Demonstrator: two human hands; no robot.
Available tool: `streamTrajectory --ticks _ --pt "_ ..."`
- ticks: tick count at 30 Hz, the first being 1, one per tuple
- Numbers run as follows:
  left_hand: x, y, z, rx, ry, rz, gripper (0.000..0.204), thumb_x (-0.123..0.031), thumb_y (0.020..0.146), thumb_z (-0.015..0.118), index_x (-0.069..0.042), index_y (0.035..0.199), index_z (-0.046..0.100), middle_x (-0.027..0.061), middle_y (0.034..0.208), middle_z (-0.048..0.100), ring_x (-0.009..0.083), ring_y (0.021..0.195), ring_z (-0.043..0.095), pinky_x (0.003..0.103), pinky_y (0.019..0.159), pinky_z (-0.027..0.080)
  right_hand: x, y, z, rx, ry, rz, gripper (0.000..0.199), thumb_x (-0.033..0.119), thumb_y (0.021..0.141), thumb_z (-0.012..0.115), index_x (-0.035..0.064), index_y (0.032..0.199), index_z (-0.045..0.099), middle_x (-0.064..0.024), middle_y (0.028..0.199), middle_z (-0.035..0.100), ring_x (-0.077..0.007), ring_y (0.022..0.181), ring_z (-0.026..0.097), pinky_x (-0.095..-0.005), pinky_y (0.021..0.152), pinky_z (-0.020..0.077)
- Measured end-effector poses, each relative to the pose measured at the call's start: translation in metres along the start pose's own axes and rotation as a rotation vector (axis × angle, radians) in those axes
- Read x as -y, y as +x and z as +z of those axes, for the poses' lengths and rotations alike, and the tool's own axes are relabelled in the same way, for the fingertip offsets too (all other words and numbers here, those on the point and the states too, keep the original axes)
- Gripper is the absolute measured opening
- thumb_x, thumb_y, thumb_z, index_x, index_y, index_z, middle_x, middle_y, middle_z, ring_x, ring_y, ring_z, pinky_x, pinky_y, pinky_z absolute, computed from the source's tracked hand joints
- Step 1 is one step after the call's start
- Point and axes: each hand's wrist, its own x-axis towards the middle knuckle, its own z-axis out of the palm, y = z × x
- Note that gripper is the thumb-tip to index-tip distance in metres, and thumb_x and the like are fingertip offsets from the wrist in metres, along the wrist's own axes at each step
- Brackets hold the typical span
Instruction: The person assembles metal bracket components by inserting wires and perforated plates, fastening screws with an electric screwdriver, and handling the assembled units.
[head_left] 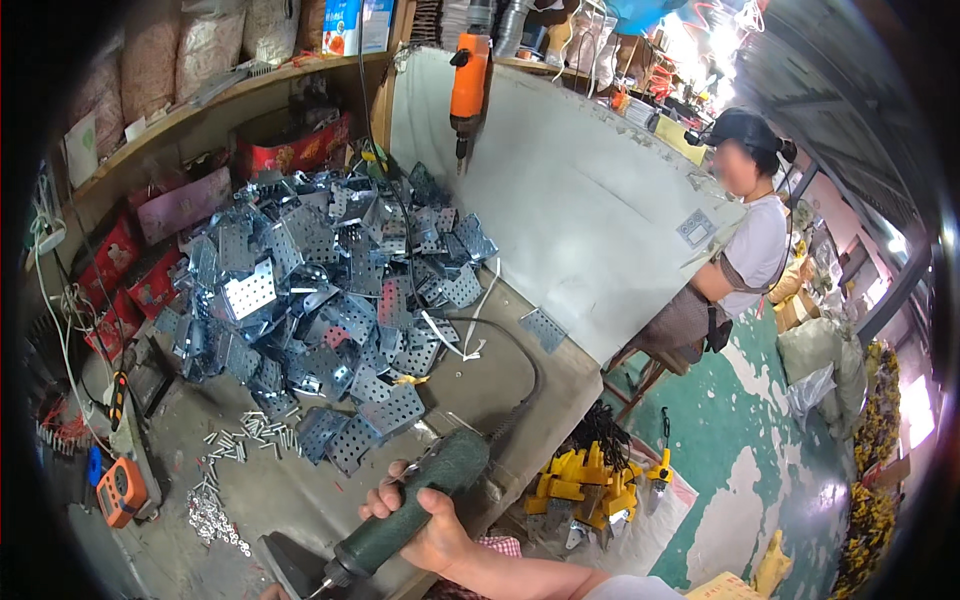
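Observation:
My right hand (435, 535) is wrapped round a dark green electric screwdriver (420, 500), whose cord runs back from its far end. The tool tilts down to the left, with its thin bit (322, 588) close to the lower edge. Beside the bit is a dark, flat-sided metal piece (287, 565), cut off by the picture's edge. Of my left hand (272, 593) only a sliver of skin shows at the lower edge, its fingers hidden. Ahead on the bench lies a big heap of perforated metal brackets (330, 270). Small pins (255, 435) and nut-like parts (215, 520) lie loose nearer me.
An orange power screwdriver (468, 90) hangs over the bench. An orange-and-grey device (122, 492) stands at the left. Past a pale panel (560, 180), a person (745, 230) sits at the right. Yellow-handled parts (590, 485) are piled below the bench's right edge.

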Motion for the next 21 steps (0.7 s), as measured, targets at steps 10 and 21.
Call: streamTrajectory --ticks 10,21 --pt "0.048 0.003 0.0 -0.206 0.232 0.361 0.038 0.004 0.077 0.05 0.0 0.115 0.051 0.0173 0.11 0.057 0.0304 0.104 0.053 0.036 0.09 0.041 0.19 0.104 0.022 -0.303 -1.918 -0.744 0.061 0.039 0.078 0.064 -0.0004 0.118 0.04 -0.015 0.082 0.062 -0.0283 0.078 0.062 -0.0362 0.072 0.0492" --pt "0.076 -0.029 0.011 -0.723 -0.202 0.19 0.034 -0.007 0.077 0.066 0.002 0.107 0.053 0.0086 0.101 0.057 0.0173 0.089 0.053 0.029 0.073 0.044 0.14 0.154 0.029 0.257 -2.458 -1.025 0.021 0.009 0.069 0.06 0.0051 0.09 0.058 -0.0099 0.094 0.052 -0.0275 0.092 0.05 -0.0391 0.076 0.0438"
